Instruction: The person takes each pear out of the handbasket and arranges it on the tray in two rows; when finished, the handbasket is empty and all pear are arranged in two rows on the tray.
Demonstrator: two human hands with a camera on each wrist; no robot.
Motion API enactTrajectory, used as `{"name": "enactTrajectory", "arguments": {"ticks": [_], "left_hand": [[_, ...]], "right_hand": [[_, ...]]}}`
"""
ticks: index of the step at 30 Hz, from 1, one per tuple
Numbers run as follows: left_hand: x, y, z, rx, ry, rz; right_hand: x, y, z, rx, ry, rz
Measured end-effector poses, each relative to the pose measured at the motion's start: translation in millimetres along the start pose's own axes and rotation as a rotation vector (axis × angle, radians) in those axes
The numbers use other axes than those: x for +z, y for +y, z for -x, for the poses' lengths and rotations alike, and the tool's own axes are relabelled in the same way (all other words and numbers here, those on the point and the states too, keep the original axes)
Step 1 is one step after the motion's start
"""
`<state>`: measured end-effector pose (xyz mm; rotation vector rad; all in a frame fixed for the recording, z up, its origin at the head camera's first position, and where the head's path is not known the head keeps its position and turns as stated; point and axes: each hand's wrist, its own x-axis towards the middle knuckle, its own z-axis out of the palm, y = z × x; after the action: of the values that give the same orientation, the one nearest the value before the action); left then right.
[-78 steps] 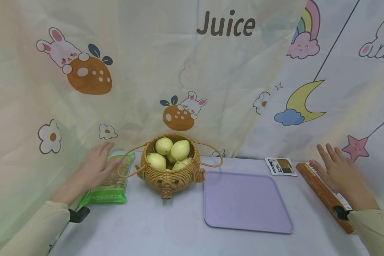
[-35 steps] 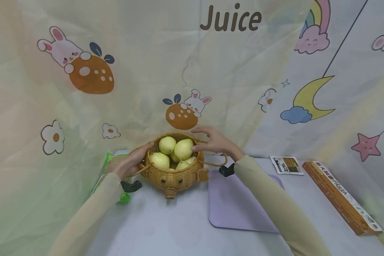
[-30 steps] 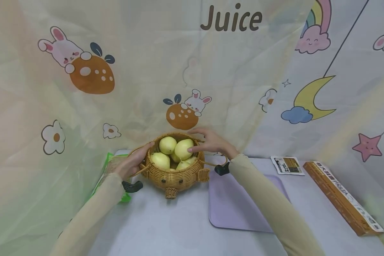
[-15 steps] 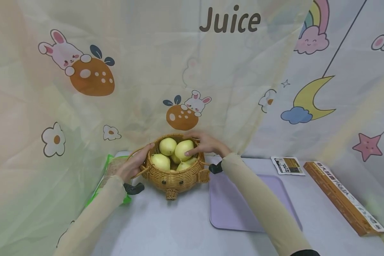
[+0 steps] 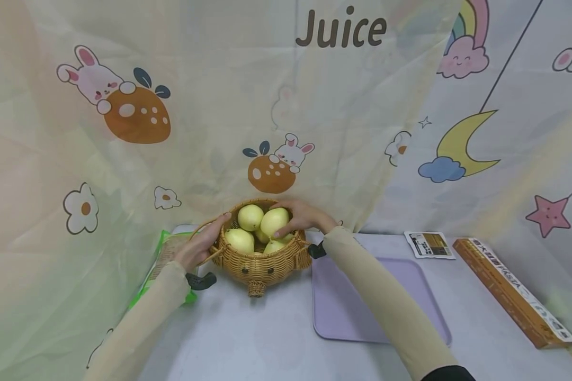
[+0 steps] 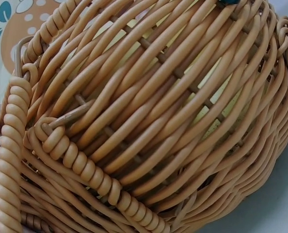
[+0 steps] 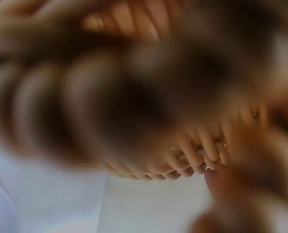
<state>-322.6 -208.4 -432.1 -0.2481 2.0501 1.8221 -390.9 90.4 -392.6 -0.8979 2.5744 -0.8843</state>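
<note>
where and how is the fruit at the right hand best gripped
Probably round its widest part, from above and the right: this rounded fruit sits high in the basket, no fruit on top, with other fruit to its left and below.

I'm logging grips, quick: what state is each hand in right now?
Left hand: closed, holding the basket at its side.
Right hand: closed, holding a fruit inside the basket.

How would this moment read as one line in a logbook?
left hand: holds wicker basket | right hand: grips yellow fruit in basket | purple tray: beside basket
</note>
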Motion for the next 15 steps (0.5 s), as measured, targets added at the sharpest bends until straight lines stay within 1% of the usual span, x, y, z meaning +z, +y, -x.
{"name": "enactTrajectory", "arguments": {"ticks": [9, 15], "left_hand": [[-0.8, -1.5, -0.3, 0.005, 0.003, -0.005], [-0.8, -1.8, 1.6, 0.006, 0.019, -0.032]], "right_hand": [[0.9, -4.4, -0.4, -0.003, 0.010, 0.075], [2.4, -4.8, -1.0, -0.013, 0.033, 0.075]]}}
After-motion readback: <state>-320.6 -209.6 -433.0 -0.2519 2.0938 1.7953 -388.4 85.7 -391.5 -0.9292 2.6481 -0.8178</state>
